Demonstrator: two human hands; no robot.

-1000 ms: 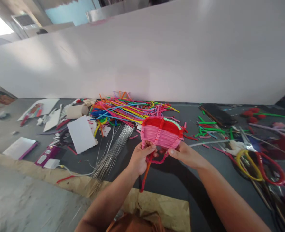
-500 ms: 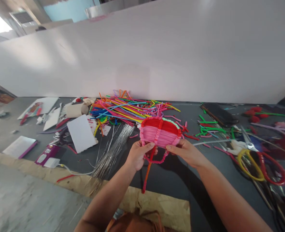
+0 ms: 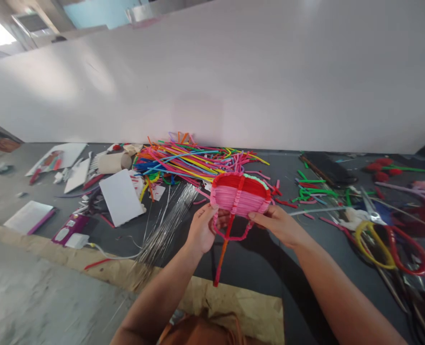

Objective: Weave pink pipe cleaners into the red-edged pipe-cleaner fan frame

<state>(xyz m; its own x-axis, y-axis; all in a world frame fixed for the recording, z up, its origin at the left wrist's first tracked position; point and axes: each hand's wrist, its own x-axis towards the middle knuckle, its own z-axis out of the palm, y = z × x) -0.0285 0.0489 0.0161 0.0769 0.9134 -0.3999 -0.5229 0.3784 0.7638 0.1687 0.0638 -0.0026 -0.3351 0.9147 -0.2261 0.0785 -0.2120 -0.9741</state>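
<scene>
Between my hands is a pipe cleaner craft piece (image 3: 241, 197), a rounded frame wound with red above and pink below. Mint green shows on its upper right rim, and a red and orange stem hangs from it, over the table. My left hand (image 3: 202, 227) grips the frame's lower left edge, thumb in front and the other fingers partly hidden behind. At the lower right edge, my right hand (image 3: 277, 223) pinches the frame between thumb and fingers. An open pink loop shows below the wound part.
A heap of coloured pipe cleaners (image 3: 183, 160) lies behind, near a white panel (image 3: 212, 76). Thin metal wires (image 3: 172, 220) fan out to the left, beside a white card (image 3: 122, 197). Scissors (image 3: 374, 244) with yellow and red handles lie right, past green offcuts (image 3: 315, 191).
My left hand has shifted slightly left, its thumb moving from the middle of the piece to the left edge. More of the lower loop and stem shows. My right hand stays nearly in place.
</scene>
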